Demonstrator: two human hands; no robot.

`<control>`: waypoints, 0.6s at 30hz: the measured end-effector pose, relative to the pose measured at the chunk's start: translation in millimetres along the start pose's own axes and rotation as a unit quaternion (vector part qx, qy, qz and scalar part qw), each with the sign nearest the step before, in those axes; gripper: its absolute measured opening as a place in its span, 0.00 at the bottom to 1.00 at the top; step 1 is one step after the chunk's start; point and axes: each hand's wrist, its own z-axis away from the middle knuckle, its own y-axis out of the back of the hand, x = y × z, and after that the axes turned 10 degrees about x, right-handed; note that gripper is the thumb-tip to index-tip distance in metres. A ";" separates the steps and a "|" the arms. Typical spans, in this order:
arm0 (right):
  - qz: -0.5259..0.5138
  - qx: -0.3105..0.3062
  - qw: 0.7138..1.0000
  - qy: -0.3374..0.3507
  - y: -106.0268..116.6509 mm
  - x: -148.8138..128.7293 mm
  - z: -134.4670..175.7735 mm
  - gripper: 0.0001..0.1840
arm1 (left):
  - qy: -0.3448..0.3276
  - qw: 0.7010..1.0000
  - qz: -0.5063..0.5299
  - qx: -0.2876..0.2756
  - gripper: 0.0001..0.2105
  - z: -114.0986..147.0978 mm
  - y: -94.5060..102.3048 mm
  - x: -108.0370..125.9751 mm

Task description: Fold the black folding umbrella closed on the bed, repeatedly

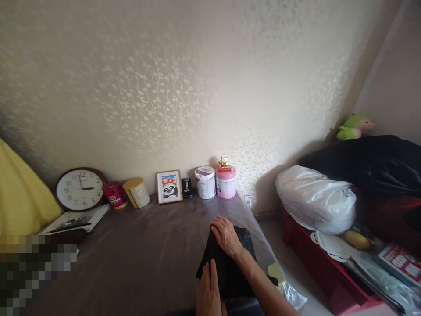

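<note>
Lying apart, fingers extended, the right hand is touching the black cloth toward its far edge, the left hand near its left corner.

The single view looks from the person's head, forward and down. It sees the bench from above, at a slant, across the lower left and centre of the frame. The patterned wall stands ahead and fills most of the upper half. Nearest are the left hand and right hand, low and right of centre; the clock, at left, is farther.
</note>
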 end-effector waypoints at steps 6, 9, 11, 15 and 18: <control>-0.049 -0.047 0.996 0.052 -5.0 -9.2 26.8 0.15 | -0.006 1.000 0.019 -0.008 0.44 -1.3 1.1 -0.5; -0.010 0.016 1.000 0.013 -11.2 10.2 18.3 0.15 | -0.015 0.999 0.027 -0.024 0.44 -1.7 0.5 -3.3; 0.019 0.068 0.997 -0.029 -9.2 27.2 14.2 0.15 | -0.024 0.999 0.038 -0.020 0.44 -1.6 -1.7 -6.9; 0.094 0.149 0.968 -0.180 10.8 61.1 27.8 0.17 | -0.051 0.995 0.086 0.020 0.41 -0.5 -7.4 -15.9; 0.124 0.154 0.948 -0.248 30.0 77.2 46.5 0.18 | -0.060 0.991 0.116 0.033 0.40 0.1 -8.8 -20.1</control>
